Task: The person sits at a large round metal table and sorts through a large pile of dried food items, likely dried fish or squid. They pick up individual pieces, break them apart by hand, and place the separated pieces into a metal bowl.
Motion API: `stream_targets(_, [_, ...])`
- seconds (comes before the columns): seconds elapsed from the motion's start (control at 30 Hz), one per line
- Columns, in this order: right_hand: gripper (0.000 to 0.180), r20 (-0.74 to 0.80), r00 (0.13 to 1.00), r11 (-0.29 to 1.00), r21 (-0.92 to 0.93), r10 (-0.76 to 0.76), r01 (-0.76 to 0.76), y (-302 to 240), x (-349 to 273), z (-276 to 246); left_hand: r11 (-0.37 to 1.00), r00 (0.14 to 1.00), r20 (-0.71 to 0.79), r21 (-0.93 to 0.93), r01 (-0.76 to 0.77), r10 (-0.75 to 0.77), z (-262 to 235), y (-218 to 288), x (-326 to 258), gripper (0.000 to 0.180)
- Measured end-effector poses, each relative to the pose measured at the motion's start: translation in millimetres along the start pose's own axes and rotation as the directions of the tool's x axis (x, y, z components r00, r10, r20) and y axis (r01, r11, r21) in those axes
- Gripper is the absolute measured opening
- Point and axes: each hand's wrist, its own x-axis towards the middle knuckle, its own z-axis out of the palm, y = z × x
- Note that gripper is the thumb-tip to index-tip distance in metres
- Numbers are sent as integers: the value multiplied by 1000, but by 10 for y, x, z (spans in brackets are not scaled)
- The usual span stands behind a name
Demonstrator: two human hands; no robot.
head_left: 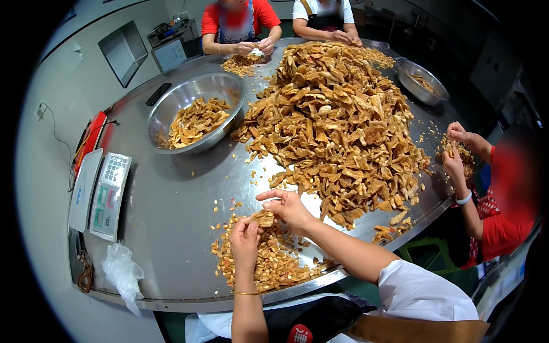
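A dried slice (263, 218) sits pinched between both hands near the tabletop's (171, 206) 6 o'clock edge: the left hand (245, 240) holds its lower end with closed fingers, the right hand (289, 207) grips its top. Below lies a scatter of small bits (269, 263), running right up to the rim. A careless tug could likely flick bits over that edge. The big heap (337, 126) at 1 o'clock could slump toward the hands.

bowl (194, 94) left of heap (337, 126) | scale (110, 194) far left, likely table (171, 206) edge
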Motion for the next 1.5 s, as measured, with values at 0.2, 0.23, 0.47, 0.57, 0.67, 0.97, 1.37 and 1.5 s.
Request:
stream_targets(0.2, [19, 46, 983, 967, 179, 175, -181, -16, 11, -100, 912, 984, 6, 375, -168, 179, -60, -93, 43, 13])
stream_targets(0.23, [19, 12, 993, 990, 71, 119, -120, -10, 11, -78, 978, 993, -40, 182, -103, 112, 12, 20, 6, 13])
stream_targets(0.47, [16, -51, 995, 986, -149, -84, 75, 113, 1, 23, 994, 998, -48, 101, -34, 39, -7, -65, 21, 19])
stream_targets(0.57, [15, -47, 987, 974, -175, -152, 142, 145, -12, 33, 999, 997, -67, -21, 38, -39, 99, 33, 17, 16])
stream_targets(0.67, [21, 11, 979, 949, -244, -202, 199, 165, -36, 47, 992, 986, -145, -107, 67, -83, 61, -66, 70, 9])
stream_targets(0.97, [25, 227, 935, 945, -121, -271, 303, 86, -102, 138, 879, 976, -126, -466, 98, -176, -121, -35, 64, 14])
stream_targets(1.37, [22, 344, 620, 400, -530, -705, 748, 37, -151, 193, 766, 972, 118, -599, 235, -205, -267, -65, 30, 15])
stream_targets(1.5, [26, 393, 581, 332, -541, -713, 773, 51, -121, 166, 753, 955, 76, -598, 274, -287, -218, 10, 15, 13])
